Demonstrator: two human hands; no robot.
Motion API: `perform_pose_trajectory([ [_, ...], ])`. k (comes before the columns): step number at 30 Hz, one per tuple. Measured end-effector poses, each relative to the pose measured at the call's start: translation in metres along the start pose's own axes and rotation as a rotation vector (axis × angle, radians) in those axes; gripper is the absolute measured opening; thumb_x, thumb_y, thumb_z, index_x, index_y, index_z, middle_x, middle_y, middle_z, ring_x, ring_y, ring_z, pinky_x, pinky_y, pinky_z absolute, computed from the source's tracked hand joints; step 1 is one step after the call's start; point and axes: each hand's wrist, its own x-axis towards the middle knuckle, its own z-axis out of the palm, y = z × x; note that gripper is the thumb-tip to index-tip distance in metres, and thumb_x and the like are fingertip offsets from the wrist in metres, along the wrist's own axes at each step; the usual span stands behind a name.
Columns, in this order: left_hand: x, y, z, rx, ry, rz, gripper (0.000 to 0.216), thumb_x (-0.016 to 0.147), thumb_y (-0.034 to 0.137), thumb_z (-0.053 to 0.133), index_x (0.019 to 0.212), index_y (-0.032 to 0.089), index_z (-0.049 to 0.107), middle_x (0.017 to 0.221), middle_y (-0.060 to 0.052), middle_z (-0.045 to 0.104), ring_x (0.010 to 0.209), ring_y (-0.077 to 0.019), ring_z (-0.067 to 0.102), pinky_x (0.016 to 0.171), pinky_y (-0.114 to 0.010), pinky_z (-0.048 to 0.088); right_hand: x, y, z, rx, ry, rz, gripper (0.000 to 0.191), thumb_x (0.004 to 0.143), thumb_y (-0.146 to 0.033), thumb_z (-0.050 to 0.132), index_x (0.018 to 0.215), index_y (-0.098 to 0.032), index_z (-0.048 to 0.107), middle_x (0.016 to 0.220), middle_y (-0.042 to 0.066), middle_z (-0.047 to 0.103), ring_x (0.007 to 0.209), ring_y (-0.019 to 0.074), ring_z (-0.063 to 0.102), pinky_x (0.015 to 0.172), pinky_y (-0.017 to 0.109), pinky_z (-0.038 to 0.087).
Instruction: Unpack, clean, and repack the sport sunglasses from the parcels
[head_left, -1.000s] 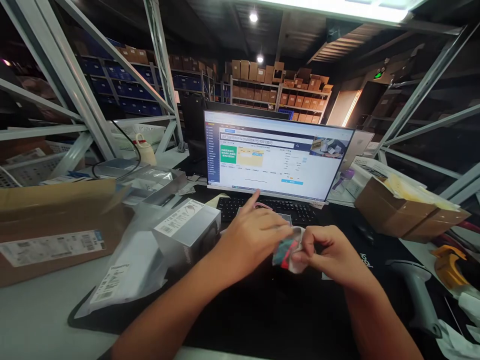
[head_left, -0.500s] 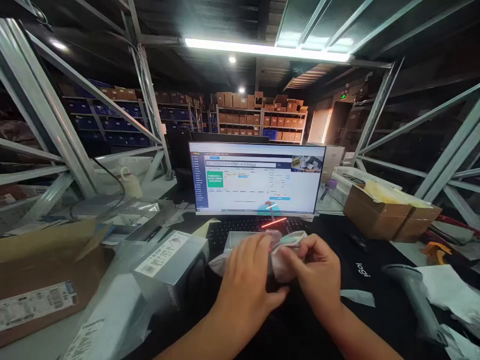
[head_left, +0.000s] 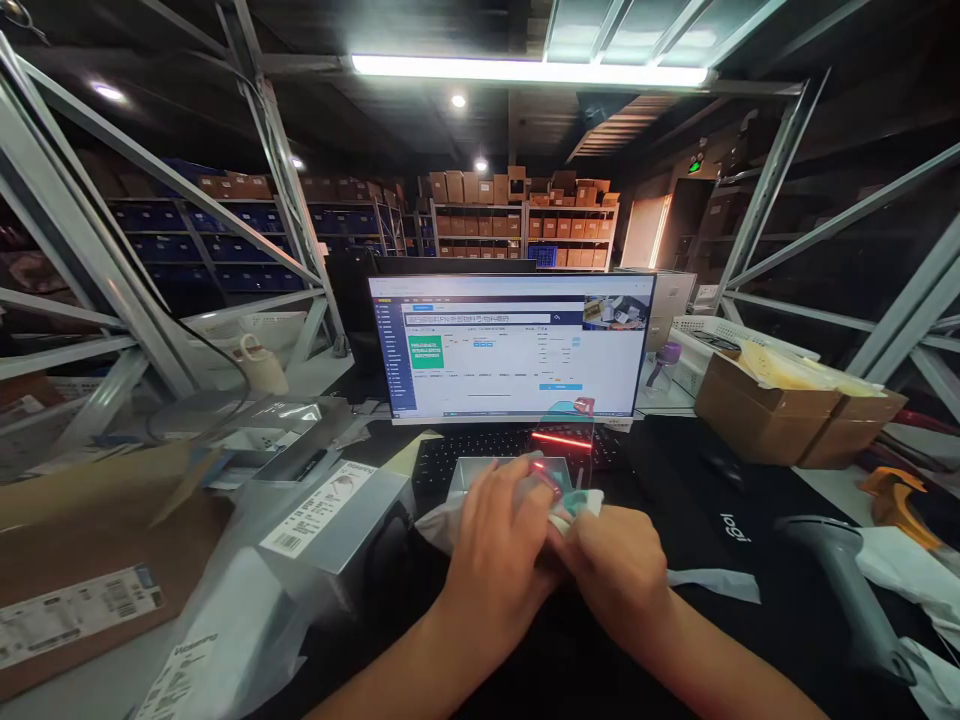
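Note:
My left hand [head_left: 499,530] is closed over a pale plastic bag [head_left: 435,525], fingers curled across its top. My right hand [head_left: 622,565] is a fist just beside it, gripping the bag's gathered edge near a teal-and-white patch [head_left: 583,500]. Behind my left fingers shows the edge of a light grey box [head_left: 471,470]; whether it lies inside the bag I cannot tell. A see-through piece with a bright red line [head_left: 562,440] rises above the hands, in front of the keyboard [head_left: 457,445]. What else the bag holds is hidden by my fingers.
A monitor [head_left: 510,350] stands ahead. Left are a labelled grey box [head_left: 375,510], a bagged white box [head_left: 232,610] and a cardboard carton [head_left: 67,540]. To the right are a mouse [head_left: 724,465], a barcode scanner [head_left: 851,580], an orange tape dispenser [head_left: 896,500] and open cartons [head_left: 772,415].
My right hand has turned and closed into a fist, moving slightly down and left against my left hand. The bag's upper edge is drawn in. The see-through piece now shows higher and farther right.

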Motion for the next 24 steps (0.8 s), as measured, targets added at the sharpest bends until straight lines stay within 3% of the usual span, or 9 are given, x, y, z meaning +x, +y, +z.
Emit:
perform_pose_trajectory([
  [7,0.006,-0.013,-0.013,-0.122,-0.111,-0.131,0.044,0.086,0.028,0.069,0.125,0.025,0.049,0.138,-0.016,0.046,0.116,-0.0318,0.058,0.090,-0.051,0.057,0.015,-0.001,-0.008,0.331,-0.068,0.256,0.048,0.102,-0.029,0.053,0.061,-0.021,0.029,0.050,-0.009,0.034,0.043,0.0053,0.032,0.044,0.021,0.026],
  [10,0.009,-0.018,-0.019,-0.166,-0.098,-0.133,0.047,0.082,0.024,0.074,0.122,0.026,0.050,0.140,-0.015,0.042,0.115,-0.0305,0.058,0.089,-0.049,0.058,0.018,-0.002,-0.012,0.468,-0.120,0.365,0.052,0.091,-0.028,0.068,0.061,-0.021,0.027,0.050,-0.010,0.034,0.043,0.0043,0.031,0.043,0.018,0.026],
  [14,0.007,-0.018,-0.013,-0.114,-0.080,-0.094,0.050,0.081,0.009,0.066,0.124,0.025,0.049,0.141,-0.015,0.042,0.116,-0.0321,0.058,0.090,-0.051,0.058,0.016,-0.006,-0.012,0.444,-0.115,0.426,0.052,0.076,-0.016,0.078,0.060,-0.020,0.029,0.050,-0.011,0.036,0.043,0.0037,0.031,0.042,0.017,0.025],
  [20,0.008,-0.014,-0.002,-0.049,-0.071,0.068,0.033,0.094,0.012,0.051,0.125,0.020,0.046,0.138,-0.019,0.044,0.110,-0.0281,0.062,0.083,-0.045,0.062,0.016,-0.007,-0.013,0.335,-0.052,0.366,0.049,0.083,-0.012,0.068,0.058,-0.019,0.027,0.049,-0.010,0.030,0.043,0.0039,0.026,0.044,0.018,0.024],
  [24,0.013,-0.020,-0.011,-0.045,-0.145,0.146,0.027,0.100,0.015,0.042,0.126,0.019,0.046,0.137,-0.018,0.045,0.109,-0.0236,0.062,0.085,-0.041,0.061,0.019,-0.001,-0.020,0.413,-0.074,0.543,0.052,0.087,-0.020,0.066,0.055,-0.020,0.025,0.049,-0.009,0.028,0.044,0.0051,0.026,0.043,0.020,0.023],
])
